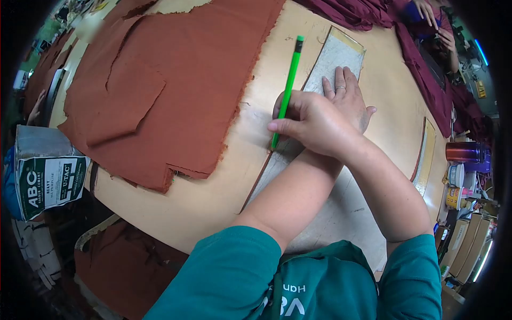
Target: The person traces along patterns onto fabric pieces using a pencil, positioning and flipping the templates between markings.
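My arms cross over the table. My right hand (306, 120) grips a green pencil (291, 80), its lower tip down by the left edge of a long grey pattern piece (326, 63). My left hand (348, 98), a ring on one finger, lies flat on that piece with the fingers stretched out and the thumb apart. The piece has a yellowish band at its far end, and a thin reddish-brown edge shows along its left side. My forearms hide its middle part. Rust-brown cloth (197, 69) with frayed edges lies to the left.
A can with an ABC label (50, 181) stands at the left edge. Maroon cloth (424, 90) lies at the back right, beside another person's hands (437, 26). A curved strip (425, 157) is on the right, near a dark metallic container (462, 152). Another person's hand (37, 109) shows far left.
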